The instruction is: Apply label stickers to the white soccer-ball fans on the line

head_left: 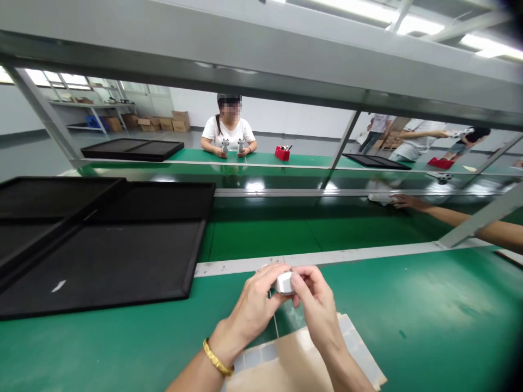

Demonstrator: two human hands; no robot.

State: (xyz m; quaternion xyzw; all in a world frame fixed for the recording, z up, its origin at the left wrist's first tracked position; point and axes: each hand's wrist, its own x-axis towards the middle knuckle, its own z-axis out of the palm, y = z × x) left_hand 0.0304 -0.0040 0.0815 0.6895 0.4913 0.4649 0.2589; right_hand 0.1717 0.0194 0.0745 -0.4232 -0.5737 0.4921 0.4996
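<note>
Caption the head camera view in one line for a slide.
Left hand and right hand hold a small white part above a green bench.

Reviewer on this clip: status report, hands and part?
Left hand and right hand both gripping small white part. Tan sheet with grey squares under the hands. Black tray off to the left, not touching them.

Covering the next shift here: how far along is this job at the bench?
Done: the tan backing sheet looks bare mid-sheet, perhaps peeled. In hand: a white plastic part pinched between left hand and right hand. Left: grey square pads remain along the sheet's edges.
</note>
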